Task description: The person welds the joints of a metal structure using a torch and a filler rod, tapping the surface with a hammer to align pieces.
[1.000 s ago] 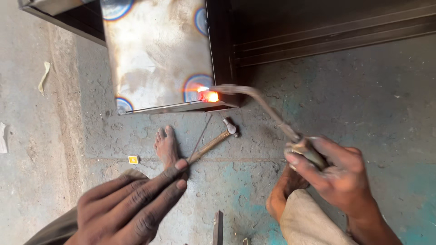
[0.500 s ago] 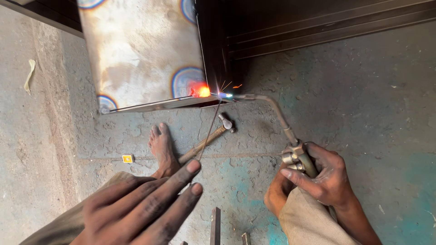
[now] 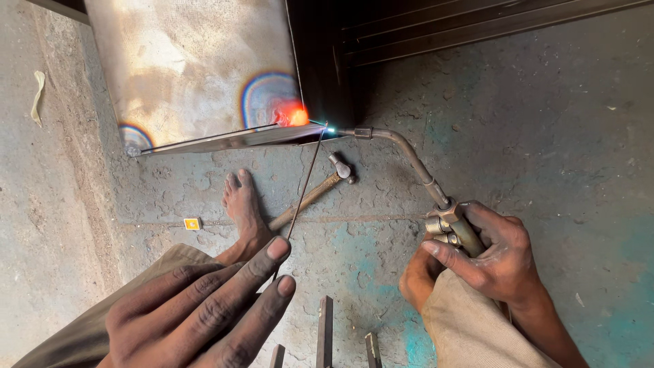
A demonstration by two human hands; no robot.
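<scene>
My right hand (image 3: 494, 255) grips the brass handle of a gas torch (image 3: 415, 167); its bent metal neck runs up and left to a small blue flame at the tip. The flame meets a glowing orange spot (image 3: 293, 114) at the lower right corner of a sheet-metal box (image 3: 191, 75). My left hand (image 3: 204, 310) pinches a thin filler rod (image 3: 304, 182) between its fingers; the rod slants up to the glowing corner. Heat rings of rainbow colour show on the sheet around the spot.
A hammer (image 3: 320, 187) with a wooden handle lies on the concrete floor beside my bare foot (image 3: 244, 211). Short metal bars (image 3: 325, 334) lie near the bottom edge. A small yellow object (image 3: 193, 223) sits on the floor at left. A dark metal frame (image 3: 443, 27) runs behind.
The torch tip has moved from the box's edge to just right of the corner, flame now pointing left at it. The filler rod has come up to the glowing spot.
</scene>
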